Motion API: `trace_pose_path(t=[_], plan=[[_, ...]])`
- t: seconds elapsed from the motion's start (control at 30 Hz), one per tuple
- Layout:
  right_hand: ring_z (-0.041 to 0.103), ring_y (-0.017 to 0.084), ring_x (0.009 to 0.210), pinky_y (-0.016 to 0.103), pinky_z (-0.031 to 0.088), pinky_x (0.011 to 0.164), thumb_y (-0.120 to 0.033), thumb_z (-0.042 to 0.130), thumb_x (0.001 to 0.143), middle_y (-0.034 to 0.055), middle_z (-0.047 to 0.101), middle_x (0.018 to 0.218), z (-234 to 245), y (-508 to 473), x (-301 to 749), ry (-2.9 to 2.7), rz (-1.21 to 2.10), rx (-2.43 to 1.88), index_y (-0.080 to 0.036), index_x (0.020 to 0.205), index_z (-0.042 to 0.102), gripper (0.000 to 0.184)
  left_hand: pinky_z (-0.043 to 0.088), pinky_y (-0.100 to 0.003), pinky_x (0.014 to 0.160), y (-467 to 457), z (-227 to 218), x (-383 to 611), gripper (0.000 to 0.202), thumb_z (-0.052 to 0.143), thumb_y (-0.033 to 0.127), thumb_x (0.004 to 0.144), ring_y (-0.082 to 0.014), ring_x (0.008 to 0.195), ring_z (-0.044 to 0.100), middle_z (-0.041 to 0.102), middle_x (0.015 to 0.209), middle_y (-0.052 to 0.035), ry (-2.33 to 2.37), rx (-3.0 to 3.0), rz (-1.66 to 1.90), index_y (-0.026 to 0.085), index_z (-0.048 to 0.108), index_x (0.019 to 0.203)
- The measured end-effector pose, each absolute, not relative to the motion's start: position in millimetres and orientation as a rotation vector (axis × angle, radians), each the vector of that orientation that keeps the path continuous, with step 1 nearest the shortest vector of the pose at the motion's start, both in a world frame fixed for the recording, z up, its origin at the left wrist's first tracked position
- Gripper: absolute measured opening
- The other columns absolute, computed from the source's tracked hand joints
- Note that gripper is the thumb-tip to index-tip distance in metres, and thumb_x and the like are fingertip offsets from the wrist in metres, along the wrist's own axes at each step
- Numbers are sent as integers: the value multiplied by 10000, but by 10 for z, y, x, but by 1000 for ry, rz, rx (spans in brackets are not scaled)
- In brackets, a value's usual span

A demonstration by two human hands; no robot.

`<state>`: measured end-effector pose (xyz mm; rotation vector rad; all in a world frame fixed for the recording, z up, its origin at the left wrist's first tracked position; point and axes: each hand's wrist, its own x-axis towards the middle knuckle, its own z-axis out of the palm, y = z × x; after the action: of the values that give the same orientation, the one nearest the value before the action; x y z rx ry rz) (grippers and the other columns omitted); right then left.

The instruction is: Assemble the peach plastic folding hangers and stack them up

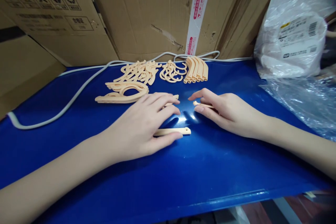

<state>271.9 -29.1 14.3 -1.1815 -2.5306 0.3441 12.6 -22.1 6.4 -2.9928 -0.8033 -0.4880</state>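
Bare forearms came in from the near corners over a glossy blue tabletop (183, 182). The left hand (141, 126) lay palm down at the middle of the table, fingers loosely spread and stretched to the right, gripping nothing. Its thumb rested against a flat peach strip (174, 131) that lay on the blue surface and poked out to the right, with a small hole at its free end. Beyond the fingertips of that hand showed the tip of another peach part (175, 97); how much of it lay under the fingers could not be told.

Just right of it, the right hand (228, 113) pinched a small peach piece (202, 104) between thumb and curled fingers, its end pointing left toward the other hand. The two hands were close but apart.

Farther back lay more peach parts in a row: long curved arms (122, 94) stacked at the left, a loose heap of curved pieces (139, 71), a cluster of curly hooks (172, 72), and a tidy fan of bent bands (196, 69). A white cable (65, 104) ran from the near left edge along the far edge of the table. Cardboard boxes (147, 14) closed off the back, and a white plastic bag (291, 38) with labels sat at the far right above crumpled clear film (307, 103).
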Motion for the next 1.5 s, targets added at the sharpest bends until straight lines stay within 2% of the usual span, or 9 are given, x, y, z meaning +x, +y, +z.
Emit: trace_pose_path(t=[0.07, 0.13, 0.23, 0.33, 0.5, 0.77, 1.1, 1.3, 1.5], plan=[[625, 155, 597, 245, 397, 568, -340, 391, 1054, 4, 669, 729, 123, -309, 2705, -2555, 321, -1159, -139, 1167, 542, 275, 319, -541, 1185, -253, 41, 141, 359, 598, 485, 945, -333, 1460, 371, 522, 1481, -133, -803, -3093, -453, 193, 611, 1151], [644, 162, 653, 251, 425, 612, -330, 363, 1060, 33, 684, 793, 93, -313, 2697, -2576, 311, -1103, -154, 1081, 554, 260, 250, -550, 1229, -253, 20, 138, 326, 583, 475, 957, -316, 1513, 287, 477, 1526, -116, -848, -3187, -398, 218, 591, 1156], [668, 175, 744, 261, 447, 672, -342, 317, 1075, 62, 699, 868, 61, -308, 2690, -2577, 324, -1056, -176, 997, 576, 317, 271, -545, 1223, -226, 9, 118, 199, 501, 414, 1006, -285, 1529, 258, 483, 1519, -75, -938, -3315, -340, 253, 581, 1091], [661, 177, 715, 268, 433, 656, -370, 284, 1080, 56, 693, 841, 60, -313, 2678, -2588, 355, -1105, -178, 1044, 597, 369, 262, -533, 1228, -214, 16, 109, 157, 452, 368, 1032, -262, 1535, 243, 505, 1495, -45, -982, -3365, -357, 261, 567, 1034], [662, 194, 690, 289, 389, 632, -416, 258, 1072, 48, 681, 819, 86, -335, 2647, -2588, 450, -1287, -174, 1142, 581, 410, 219, -498, 1254, -245, 36, 147, 175, 409, 392, 1053, -221, 1531, 259, 521, 1481, -34, -1080, -3371, -496, 259, 523, 1056], [526, 147, 539, 280, 312, 581, -423, 248, 1070, -18, 537, 651, 105, -338, 2644, -2587, 505, -1257, -180, 1021, 583, 417, 247, -506, 1242, -273, 46, 168, 173, 408, 396, 1055, -235, 1506, 325, 552, 1442, -53, -1212, -3355, -700, 247, 490, 1024], [614, 154, 642, 266, 346, 615, -461, 354, 1062, 22, 680, 781, 91, -372, 2635, -2499, 570, -1255, -186, 1073, 604, 372, 283, -519, 1231, -260, 33, 186, 151, 451, 371, 1041, -242, 1449, 420, 557, 1432, -91, -1191, -3342, -755, 231, 507, 1035], [603, 150, 627, 267, 323, 599, -435, 366, 1060, 15, 661, 757, 102, -400, 2627, -2521, 603, -1252, -181, 1049, 592, 339, 278, -541, 1227, -273, 32, 197, 171, 430, 372, 1050, -258, 1460, 403, 546, 1436, -93, -1182, -3334, -695, 228, 518, 1024], [560, 134, 584, 257, 313, 577, -444, 371, 1062, -7, 617, 703, 109, -383, 2632, -2519, 625, -1221, -194, 985, 583, 337, 277, -532, 1229, -284, 26, 194, 136, 431, 352, 1053, -224, 1459, 405, 581, 1399, -74, -1178, -3340, -746, 237, 494, 1016]])
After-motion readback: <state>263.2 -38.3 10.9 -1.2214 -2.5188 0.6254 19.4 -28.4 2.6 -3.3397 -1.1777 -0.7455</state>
